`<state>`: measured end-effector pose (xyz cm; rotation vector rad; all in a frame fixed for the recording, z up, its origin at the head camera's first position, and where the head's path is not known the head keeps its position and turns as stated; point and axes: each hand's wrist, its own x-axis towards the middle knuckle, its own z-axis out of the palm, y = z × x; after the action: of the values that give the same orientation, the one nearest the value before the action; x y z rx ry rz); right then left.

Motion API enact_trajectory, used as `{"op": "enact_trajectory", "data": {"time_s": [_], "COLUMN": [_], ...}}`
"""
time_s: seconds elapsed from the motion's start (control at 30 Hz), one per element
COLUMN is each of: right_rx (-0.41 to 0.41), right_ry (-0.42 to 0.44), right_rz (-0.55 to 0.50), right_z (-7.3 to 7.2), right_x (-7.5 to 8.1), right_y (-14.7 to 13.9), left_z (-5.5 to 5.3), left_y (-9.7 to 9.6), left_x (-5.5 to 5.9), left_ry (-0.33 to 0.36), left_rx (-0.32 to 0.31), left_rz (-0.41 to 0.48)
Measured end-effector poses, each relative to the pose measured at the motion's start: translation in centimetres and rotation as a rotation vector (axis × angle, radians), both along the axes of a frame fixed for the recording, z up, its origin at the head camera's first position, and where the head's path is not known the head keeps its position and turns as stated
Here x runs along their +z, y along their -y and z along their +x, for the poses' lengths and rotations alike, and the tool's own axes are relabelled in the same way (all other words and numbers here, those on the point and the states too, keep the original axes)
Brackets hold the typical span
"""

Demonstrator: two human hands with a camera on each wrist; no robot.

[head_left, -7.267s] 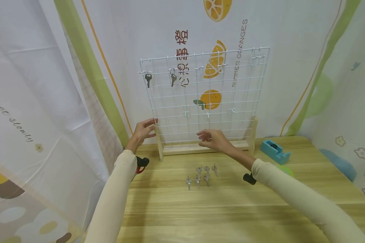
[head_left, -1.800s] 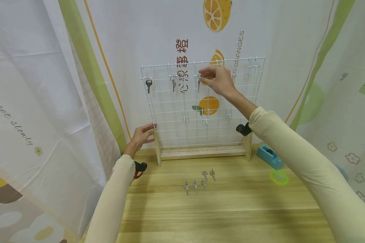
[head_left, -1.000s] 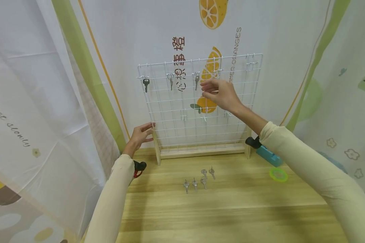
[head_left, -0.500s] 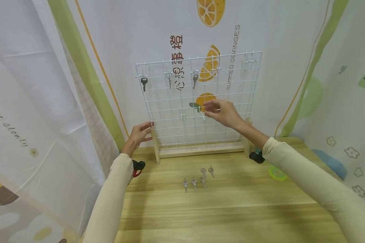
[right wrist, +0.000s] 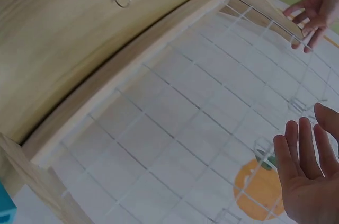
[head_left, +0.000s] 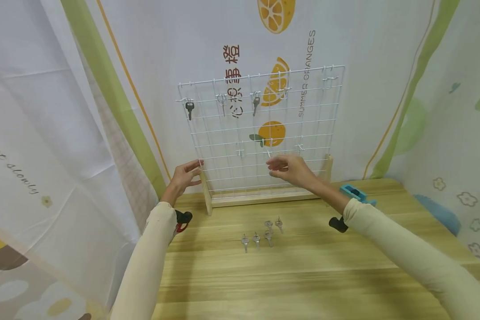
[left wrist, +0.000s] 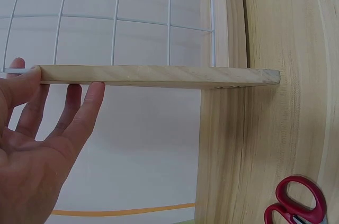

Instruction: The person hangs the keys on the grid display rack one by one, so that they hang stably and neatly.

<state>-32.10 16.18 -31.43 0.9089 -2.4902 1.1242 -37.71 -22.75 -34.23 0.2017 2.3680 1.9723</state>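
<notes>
A white wire grid rack point(head_left: 264, 197) with a wooden base and side posts stands upright at the back of the table. My left hand point(head_left: 182, 178) holds its left wooden post point(left wrist: 159, 74), thumb on one side and fingertips on the other. Three keys hang from hooks in the upper row: a left key point(head_left: 190, 110), a middle key point(head_left: 222, 106) and a right key point(head_left: 256, 105). My right hand point(head_left: 291, 170) hovers before the lower grid, fingers loosely bent and nothing between them. Several loose keys point(head_left: 257, 240) with rings lie on the table in front.
Other white hooks, such as a lower hook point(head_left: 300, 147) and a top right hook point(head_left: 330, 79), bear no keys. A blue tape dispenser point(head_left: 353, 192) sits right of the rack. Red-handled scissors point(left wrist: 297, 203) lie near the left post. A printed curtain point(head_left: 296, 26) hangs behind.
Since the earliest frame, one key has gone from the table to the third upper hook. My right hand has let go of it and come down the grid. My left hand stays on the post.
</notes>
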Motion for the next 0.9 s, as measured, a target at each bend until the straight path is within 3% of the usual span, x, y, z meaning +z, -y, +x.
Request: {"op": "enact_trajectory", "data": {"time_s": [0.37,0.67,0.9], "right_rx": [0.049,0.108,0.079], "right_ry": [0.017,-0.018,0.105], "right_rz": [0.063,0.039,0.104], "right_z": [0.1,0.1,0.4], "right_x": [-5.4,-9.7,-11.7], "right_y": [0.0,-0.1,0.0], "left_z": [1.0,-0.3,0.6], "left_y": [-0.4,-0.1,-0.2], "left_x": [1.6,-0.1,1.0], "left_ry": [0.044,0.014,0.032], "left_rx": [-0.018,-0.005,-0.019], "left_rz": [0.014,0.001,0.016]}}
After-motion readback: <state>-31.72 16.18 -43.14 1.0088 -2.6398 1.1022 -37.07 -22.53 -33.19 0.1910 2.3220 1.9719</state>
